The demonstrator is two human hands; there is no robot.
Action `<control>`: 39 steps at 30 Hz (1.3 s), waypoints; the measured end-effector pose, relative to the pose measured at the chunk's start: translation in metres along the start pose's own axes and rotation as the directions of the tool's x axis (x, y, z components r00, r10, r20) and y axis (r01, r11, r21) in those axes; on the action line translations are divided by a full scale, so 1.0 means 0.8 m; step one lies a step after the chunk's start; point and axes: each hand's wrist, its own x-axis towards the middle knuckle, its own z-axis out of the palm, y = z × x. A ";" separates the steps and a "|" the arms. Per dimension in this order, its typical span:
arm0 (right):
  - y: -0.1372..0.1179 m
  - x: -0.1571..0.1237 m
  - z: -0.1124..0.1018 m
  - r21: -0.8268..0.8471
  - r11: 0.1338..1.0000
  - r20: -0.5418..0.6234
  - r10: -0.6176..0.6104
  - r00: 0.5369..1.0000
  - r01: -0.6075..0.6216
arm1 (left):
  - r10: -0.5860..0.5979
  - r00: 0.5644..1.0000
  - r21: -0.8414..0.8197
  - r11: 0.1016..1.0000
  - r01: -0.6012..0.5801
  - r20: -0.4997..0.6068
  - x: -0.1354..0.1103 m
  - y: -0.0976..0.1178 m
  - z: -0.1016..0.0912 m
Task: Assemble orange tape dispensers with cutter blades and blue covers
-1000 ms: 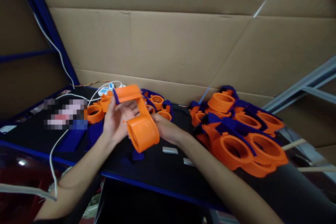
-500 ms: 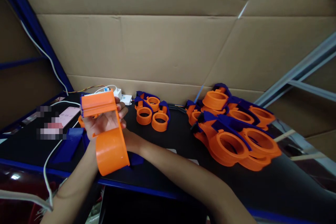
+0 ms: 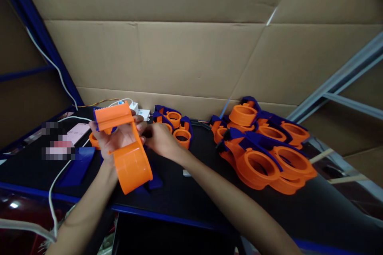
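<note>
My left hand [image 3: 122, 137] is wrapped round an orange tape dispenser [image 3: 133, 169], raised above the black table. Its wide ring hangs at the lower end, and its toothed bar is at the top. My right hand [image 3: 163, 139] is on the dispenser's right side, fingers curled together beside the left fingertips; whatever they pinch is hidden. Just behind the right hand stand small orange and blue tape dispensers [image 3: 182, 137], partly covered by it. Under the held dispenser lies a dark blue plastic piece [image 3: 154, 179]; another blue piece [image 3: 78, 165] rests to the left.
Large orange and blue dispensers [image 3: 260, 167] are heaped on the right of the black table [image 3: 203, 207]. A phone [image 3: 79, 133] and a white cable [image 3: 51, 191] are on the left. White adapters [image 3: 143, 114] sit against the cardboard wall [image 3: 197, 55] at the back.
My right hand has come out from behind the dispenser and moved right, to its side. The dispenser, still in my left hand, has shifted slightly right, its ring tilting a little.
</note>
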 end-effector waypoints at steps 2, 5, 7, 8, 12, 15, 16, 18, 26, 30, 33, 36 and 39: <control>0.005 -0.016 -0.025 -0.037 0.999 -0.130 -0.018 0.991 0.014 | 0.034 0.999 0.006 0.999 -0.034 -0.026 -0.001 -0.004 0.008; 0.015 -0.044 -0.057 -0.183 0.983 -0.436 -0.107 0.894 0.029 | 0.075 0.993 0.077 0.995 -0.069 -0.085 0.001 -0.009 0.014; 0.024 -0.060 -0.073 -0.284 0.958 -0.561 -0.195 0.804 0.034 | 0.067 0.989 0.125 0.991 -0.051 -0.130 0.004 -0.013 0.014; 0.029 -0.067 -0.078 -0.325 0.945 -0.598 -0.243 0.764 0.046 | 0.059 0.985 0.151 0.988 -0.034 -0.163 0.006 -0.016 0.012; 0.047 -0.083 -0.082 -0.463 0.870 -0.619 -0.453 0.642 0.168 | 0.023 0.958 0.245 0.968 0.050 -0.287 0.012 -0.033 -0.001; 0.052 -0.086 -0.077 -0.509 0.816 -0.542 -0.551 0.635 0.274 | -0.021 0.951 0.254 0.962 0.104 -0.308 0.013 -0.042 -0.008; 0.053 -0.087 -0.075 -0.514 0.803 -0.525 -0.572 0.631 0.301 | -0.025 0.950 0.249 0.963 0.106 -0.310 0.013 -0.044 -0.009; 0.054 -0.087 -0.072 -0.511 0.787 -0.520 -0.603 0.604 0.346 | -0.017 0.950 0.243 0.965 0.097 -0.311 0.012 -0.045 -0.012; 0.058 -0.087 -0.069 -0.455 0.794 -0.526 -0.605 0.598 0.403 | 0.010 0.957 0.248 0.967 0.064 -0.289 0.014 -0.047 -0.017; 0.061 -0.088 -0.070 -0.428 0.803 -0.534 -0.594 0.602 0.414 | -0.008 0.964 0.231 0.970 0.071 -0.265 0.012 -0.050 -0.012; 0.064 -0.088 -0.071 -0.421 0.812 -0.544 -0.583 0.604 0.404 | -0.017 0.966 0.240 0.967 0.082 -0.259 0.012 -0.051 -0.010; 0.066 -0.088 -0.071 -0.419 0.807 -0.540 -0.591 0.600 0.417 | -0.024 0.967 0.220 0.972 0.082 -0.253 0.013 -0.049 -0.010; 0.065 -0.088 -0.070 -0.419 0.811 -0.528 -0.584 0.617 0.409 | -0.038 0.964 0.213 0.972 0.096 -0.262 0.012 -0.047 -0.011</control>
